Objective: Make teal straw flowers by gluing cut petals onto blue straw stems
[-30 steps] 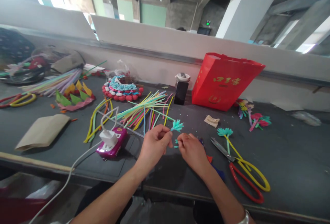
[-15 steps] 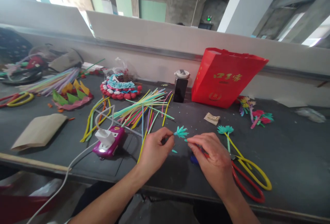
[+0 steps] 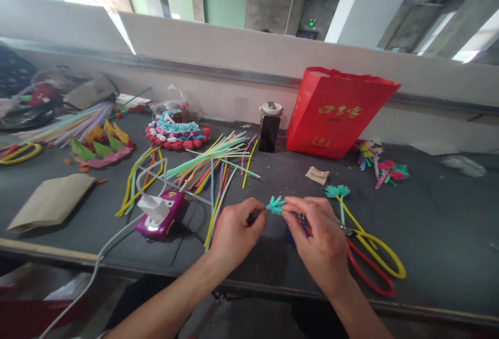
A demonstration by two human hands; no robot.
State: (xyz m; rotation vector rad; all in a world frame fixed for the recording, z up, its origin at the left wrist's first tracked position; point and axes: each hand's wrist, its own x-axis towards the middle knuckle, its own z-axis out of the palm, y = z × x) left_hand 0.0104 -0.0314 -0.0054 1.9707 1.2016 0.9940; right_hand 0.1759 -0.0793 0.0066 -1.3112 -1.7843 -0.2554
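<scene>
Between my hands is a small teal pipe-cleaner flower (image 3: 275,205). My left hand (image 3: 239,227) pinches it at its base, thumb and forefinger closed. The fingertips of my right hand (image 3: 317,240) are pressed together at the flower's petal tips on the other side. Under my right hand lies a dark blue object (image 3: 290,236), mostly hidden. Just right of that hand are scissors with red and yellow handles (image 3: 384,256), and a second teal flower (image 3: 337,191) on a stem lies beside them.
Loose coloured pipe cleaners (image 3: 218,159) lie beyond my left hand. A purple power socket (image 3: 166,217) with a white plug and cable stands to the left. Farther back are a phone (image 3: 268,133) leaning on a cup, a red bag (image 3: 339,115) and a brown paper packet (image 3: 50,201).
My right fingertips have moved left onto the petals of the teal flower; they were apart from it before. My left hand keeps its pinch. The view has shifted slightly.
</scene>
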